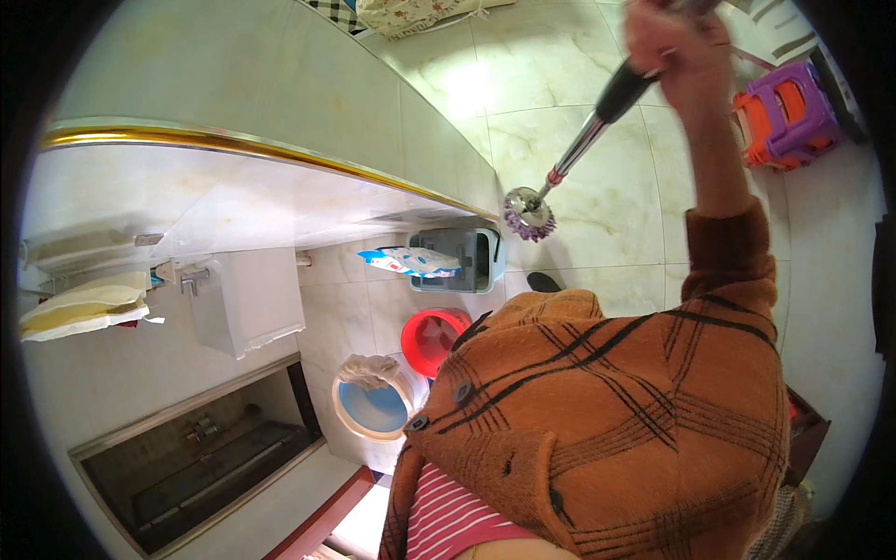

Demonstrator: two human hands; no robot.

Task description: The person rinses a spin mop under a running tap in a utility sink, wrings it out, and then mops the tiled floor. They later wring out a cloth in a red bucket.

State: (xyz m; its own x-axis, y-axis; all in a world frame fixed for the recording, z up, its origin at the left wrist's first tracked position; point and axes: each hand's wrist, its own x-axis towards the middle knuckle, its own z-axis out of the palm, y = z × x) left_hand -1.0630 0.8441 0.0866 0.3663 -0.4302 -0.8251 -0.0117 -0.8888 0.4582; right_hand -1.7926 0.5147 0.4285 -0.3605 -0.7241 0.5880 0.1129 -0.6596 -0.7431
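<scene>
My right hand (682, 59), slightly blurred at the top right, is closed around a spin mop's handle (626, 87). The metal pole slants down to the left from its black grip. Its round head (530, 212), a shiny disc fringed with purple strands, is over the marble-look tiled floor (595, 175). Beyond the head's lower left is a grey lidded bin (492, 262) with a blue-and-white plastic packet (420, 262) on top. The upper end of the handle is cut off by the frame. My left hand is out of view.
A red bucket (413, 350) and a pale basin (343, 413) with a cloth (367, 371) over its rim stand at lower centre. Purple and orange plastic stools (805, 115) are at right. A gold-trimmed wall edge (266, 150) runs across the left. A dark shoe tip (543, 282) shows beside my coat.
</scene>
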